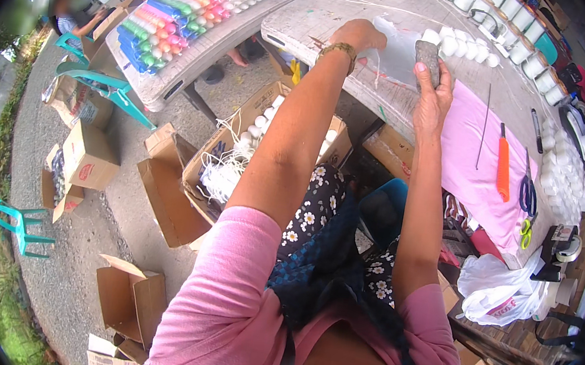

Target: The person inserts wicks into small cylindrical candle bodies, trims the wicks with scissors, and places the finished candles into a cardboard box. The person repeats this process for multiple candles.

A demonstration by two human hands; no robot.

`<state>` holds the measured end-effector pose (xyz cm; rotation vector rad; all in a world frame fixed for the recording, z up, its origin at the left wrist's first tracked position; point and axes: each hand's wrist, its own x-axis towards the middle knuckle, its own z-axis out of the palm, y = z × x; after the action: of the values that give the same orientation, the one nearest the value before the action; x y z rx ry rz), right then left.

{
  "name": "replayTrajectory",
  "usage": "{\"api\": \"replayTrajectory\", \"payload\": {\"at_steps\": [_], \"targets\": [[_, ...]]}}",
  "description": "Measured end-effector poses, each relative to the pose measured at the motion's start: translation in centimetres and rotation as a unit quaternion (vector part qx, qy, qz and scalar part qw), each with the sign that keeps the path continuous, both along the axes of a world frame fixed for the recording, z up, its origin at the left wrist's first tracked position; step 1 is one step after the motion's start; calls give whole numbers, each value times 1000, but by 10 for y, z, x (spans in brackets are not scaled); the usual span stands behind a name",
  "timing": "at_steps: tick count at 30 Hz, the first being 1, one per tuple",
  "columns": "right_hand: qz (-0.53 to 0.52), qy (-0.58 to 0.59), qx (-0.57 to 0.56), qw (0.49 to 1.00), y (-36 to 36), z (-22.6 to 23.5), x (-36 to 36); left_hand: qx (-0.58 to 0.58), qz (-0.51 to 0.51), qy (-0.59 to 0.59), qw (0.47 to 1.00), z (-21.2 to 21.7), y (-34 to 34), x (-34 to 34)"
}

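Cups (464, 45) stand on the table (302, 23) behind the cloth (471, 141); scissors (528, 196) lie on it.

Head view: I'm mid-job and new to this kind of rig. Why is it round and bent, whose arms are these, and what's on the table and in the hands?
This is one wide fisheye camera worn on a person's head, looking down, so straight edges curve near the rim. The two arms rising from the bottom are the wearer's own.

The left hand presses on a clear plastic bag on the table. The right hand grips a small grey block at the bag's edge.

Also on the table: white candles, a pink cloth, an orange cutter and scissors. Coloured candles lie on a second table.
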<state>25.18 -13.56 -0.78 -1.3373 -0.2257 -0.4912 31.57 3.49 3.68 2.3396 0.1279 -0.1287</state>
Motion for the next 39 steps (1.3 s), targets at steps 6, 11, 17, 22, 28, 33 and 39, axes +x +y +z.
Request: {"api": "replayTrajectory", "payload": {"at_steps": [6,11,17,22,28,33,39], "targets": [[13,4,-27,1000,2,-1,-2,124,-116,-138,976,-4,18,15],[-3,18,-12,1000,1,6,-10,-196,0,-97,976,38,63,-3],[-18,12,-111,994,3,3,-11,-266,177,-287,903,72,202,33],[-41,34,-170,984,6,8,-16,-162,253,-309,902,59,319,35],[-50,36,-219,974,10,6,-16,26,381,-256,888,62,300,7],[-198,-56,-448,870,17,-7,-6,-292,182,-197,918,63,205,-56],[-204,-185,-372,886,-1,4,-46,-294,-42,-245,923,54,95,-192]]}}
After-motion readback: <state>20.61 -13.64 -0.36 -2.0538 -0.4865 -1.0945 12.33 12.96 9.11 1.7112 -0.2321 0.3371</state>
